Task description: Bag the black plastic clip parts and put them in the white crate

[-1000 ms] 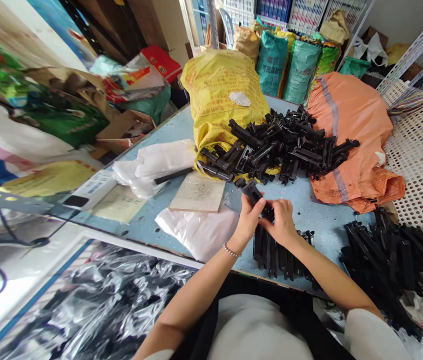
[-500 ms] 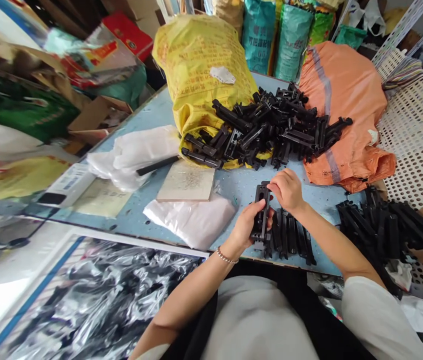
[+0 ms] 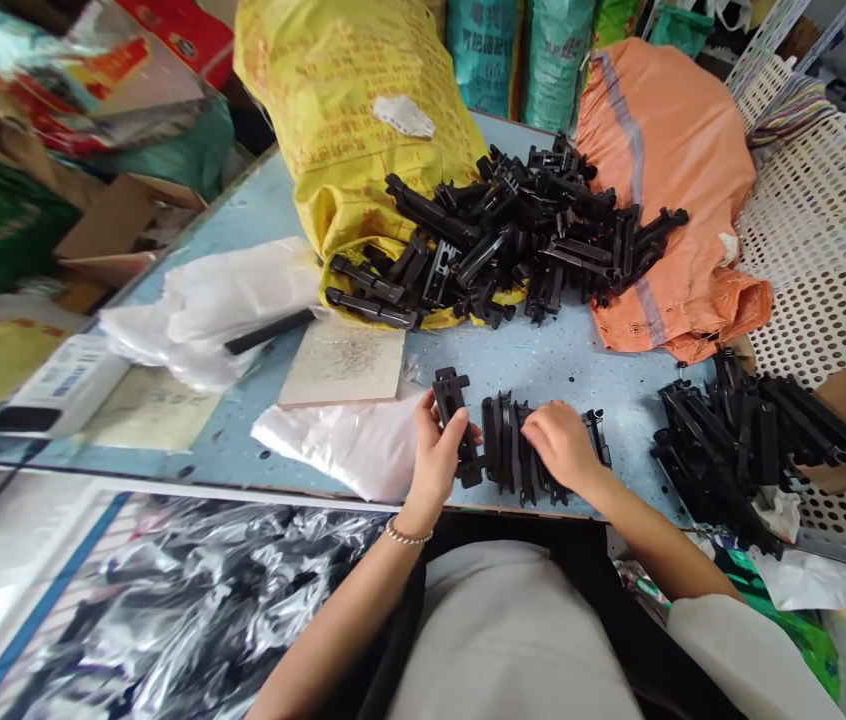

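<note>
Blue worktable [image 3: 543, 360] bears the items below. Yellow sack [image 3: 363, 110] sits at its far side, mouth toward the person. Orange sack [image 3: 678, 170] lies to the right. Heap of black parts [image 3: 498, 235] spreads between both sacks. Row of black parts [image 3: 505, 440] lies near the front edge. Right hand [image 3: 562, 440]: fingers curled over the row; cannot tell whether one is grasped. Left hand [image 3: 438, 450]: grasping a single black part [image 3: 449, 395], just left of the row.

The left hand [image 3: 438, 455] grips while the right hand [image 3: 562, 445] curls downward.
</note>
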